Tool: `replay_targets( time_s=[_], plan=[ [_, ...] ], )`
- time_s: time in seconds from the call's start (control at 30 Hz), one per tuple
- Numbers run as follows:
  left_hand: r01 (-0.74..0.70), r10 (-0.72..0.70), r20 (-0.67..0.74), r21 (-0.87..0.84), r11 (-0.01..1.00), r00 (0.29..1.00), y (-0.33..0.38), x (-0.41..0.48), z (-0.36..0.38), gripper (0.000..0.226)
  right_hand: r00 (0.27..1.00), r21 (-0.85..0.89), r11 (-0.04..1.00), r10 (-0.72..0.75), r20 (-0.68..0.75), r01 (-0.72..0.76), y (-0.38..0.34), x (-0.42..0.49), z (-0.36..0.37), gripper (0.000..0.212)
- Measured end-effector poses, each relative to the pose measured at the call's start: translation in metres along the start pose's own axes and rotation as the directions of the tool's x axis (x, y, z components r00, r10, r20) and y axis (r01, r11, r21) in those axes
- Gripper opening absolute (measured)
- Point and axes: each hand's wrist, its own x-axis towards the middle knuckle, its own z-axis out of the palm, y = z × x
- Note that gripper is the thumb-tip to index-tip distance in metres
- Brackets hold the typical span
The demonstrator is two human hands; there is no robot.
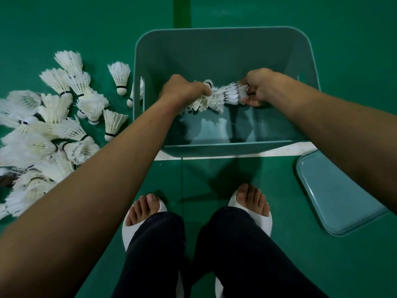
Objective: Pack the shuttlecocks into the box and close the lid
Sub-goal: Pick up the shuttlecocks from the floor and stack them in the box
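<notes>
1. Nearest the camera, two legs in dark trousers (154,254) ended in bare-toed feet in white slippers (266,222); they were planted on the green floor (64,29) a little short of the near wall of the box (214,57); both bare forearms reached forward above them.
2. The left grip (184,89) was curled over the left end of a nested row of shuttlecocks (219,97); the right grip (261,87) was curled round the right end, its fingers closed on the feathers; the row lay roughly level between the two, inside the box and below its rim.
3. Whether the row touched the box bottom could not be told; pale reflections showed on the bottom beneath it.
4. The box stood open-topped with rounded corners; open room lay between the row and the far wall, and again between the row and the near wall; a handle slot (142,89) pierced the left wall.
5. A pile of loose shuttlecocks (53,125) lay on the floor left of the box; the nearest ones stood just beside the left wall, partly seen through the slot; the left forearm crossed above the pile's near edge.
6. The lid (335,190) lay flat on the floor to the right, near the box's near right corner yet apart from it; the right forearm hid its upper part.
7. The floor was a green court mat; a white line (166,157) ran under the box's near edge; a brighter green stripe (182,11) ran away beyond the far wall.
</notes>
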Motion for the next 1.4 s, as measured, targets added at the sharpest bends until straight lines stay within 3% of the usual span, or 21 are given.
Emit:
replay_targets(
  time_s=[0.1,0.2,0.33,0.4,0.47,0.5,0.57,0.67,0.73,0.83,0.9,1.0,1.03,1.13,1.23,1.4],
  plan=[
    [0.002,-0.002,-0.002,-0.026,1.000,1.000,0.003,0.000,0.002,0.054,0.999,0.073,0.997,0.012,-0.044,-0.009,0.001,0.002,-0.004,0.016],
    [0.031,-0.029,0.025,-0.086,0.996,0.999,0.005,-0.004,-0.001,0.062,0.993,0.094,0.995,-0.018,-0.117,0.030,0.000,-0.002,-0.008,0.020],
    [0.051,-0.048,0.022,-0.148,0.988,0.999,0.010,-0.015,-0.009,0.074,0.962,-0.088,0.978,-0.204,-0.179,0.191,0.002,-0.027,-0.013,0.024],
    [0.041,-0.044,-0.013,-0.178,0.983,0.999,0.015,-0.022,-0.013,0.074,0.903,-0.252,0.916,-0.368,-0.224,0.311,0.005,-0.043,-0.017,0.012],
    [0.024,-0.028,-0.017,-0.228,0.973,0.999,0.021,-0.033,-0.015,0.075,0.868,-0.257,0.879,-0.455,-0.200,0.402,0.006,-0.060,-0.018,0.011],
    [0.014,-0.018,-0.014,-0.266,0.964,1.000,0.024,-0.038,-0.015,0.074,0.887,-0.191,0.890,-0.441,-0.139,0.413,0.005,-0.069,-0.016,0.017],
    [-0.013,0.005,-0.023,-0.367,0.930,1.000,0.029,-0.045,-0.010,0.063,0.940,-0.039,0.941,-0.333,0.072,0.336,0.003,-0.090,-0.012,0.028],
    [-0.092,0.053,-0.102,-0.421,0.902,0.993,0.031,-0.053,-0.002,0.045,0.934,0.145,0.980,-0.175,0.310,0.135,0.001,-0.108,-0.006,0.034],
    [-0.162,0.099,-0.188,-0.360,0.919,0.977,0.028,-0.053,0.000,0.039,0.929,0.304,0.952,-0.141,0.342,0.032,0.001,-0.106,-0.006,0.028],
    [-0.187,0.149,-0.150,-0.288,0.939,0.977,0.024,-0.054,-0.003,0.040,0.929,0.423,0.903,-0.095,0.358,-0.071,0.002,-0.099,-0.007,0.012],
    [-0.200,0.172,-0.128,-0.256,0.946,0.977,0.021,-0.054,-0.005,0.038,0.937,0.477,0.873,-0.080,0.341,-0.099,0.003,-0.093,-0.008,0.011],
    [-0.238,0.186,-0.253,-0.196,0.951,0.949,0.018,-0.055,-0.015,0.021,0.963,0.531,0.843,-0.070,0.259,-0.082,0.006,-0.081,-0.012,0.011],
    [-0.248,0.196,-0.283,-0.164,0.955,0.939,0.017,-0.057,-0.018,0.019,0.971,0.500,0.865,-0.078,0.225,-0.047,0.009,-0.077,-0.013,0.010],
    [-0.283,0.256,-0.288,-0.057,0.957,0.923,0.017,-0.060,-0.029,0.054,0.971,0.176,0.977,-0.155,0.182,0.123,0.021,-0.064,-0.008,0.006],
    [-0.303,0.309,-0.240,0.059,0.951,0.920,0.024,-0.058,-0.033,0.069,0.941,-0.192,0.947,-0.201,0.272,0.258,0.028,-0.062,0.013,0.005],
    [-0.357,0.382,-0.169,0.159,0.920,0.909,0.025,-0.051,-0.036,0.059,0.896,-0.312,0.881,-0.228,0.381,0.356,0.021,-0.070,0.065,0.005]
  ],
)
